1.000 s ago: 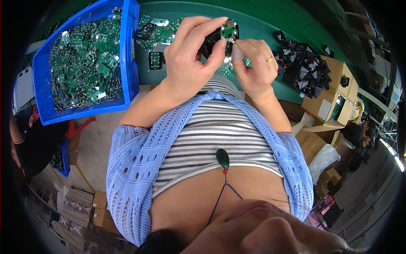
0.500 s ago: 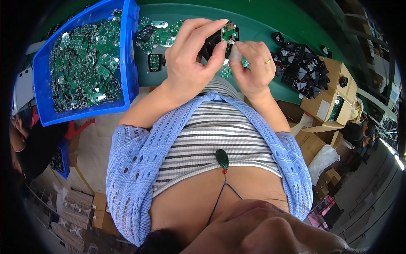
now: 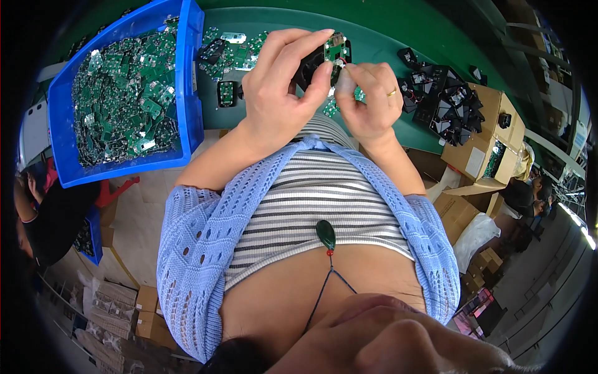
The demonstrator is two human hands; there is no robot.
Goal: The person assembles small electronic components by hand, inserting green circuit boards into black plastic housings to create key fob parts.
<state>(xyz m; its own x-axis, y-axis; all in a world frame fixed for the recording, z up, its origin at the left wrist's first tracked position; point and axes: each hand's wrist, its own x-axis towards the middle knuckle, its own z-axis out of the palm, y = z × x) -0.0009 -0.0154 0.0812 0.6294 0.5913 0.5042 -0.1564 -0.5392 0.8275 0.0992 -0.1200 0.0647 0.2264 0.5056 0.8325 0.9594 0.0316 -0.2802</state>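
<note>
A black plastic housing with a green circuit board [image 3: 335, 51] in it is held up over the table by my left hand [image 3: 277, 90], its fingers and thumb closed round the sides. My right hand [image 3: 372, 103] is at the board's near edge, thumb and index finger pinched together. At those fingertips a small white connector [image 3: 339, 63] with a bit of reddish wire shows; the fingers partly hide it. A whitish cover wraps one right fingertip, and a ring is on another finger. On the table left of my left hand lies another black housing with a board [image 3: 227, 93].
A blue bin [image 3: 192, 81] full of green circuit boards stands at the left. Loose boards [image 3: 249, 53] lie on the green table [image 3: 374, 47]. Black housings [image 3: 445, 100] are piled at the right, beside an open cardboard box [image 3: 476, 153]. Other people are at both sides.
My right hand has shifted slightly left, its fingertips still at the board's near edge. The left hand and the housing have hardly moved.
</note>
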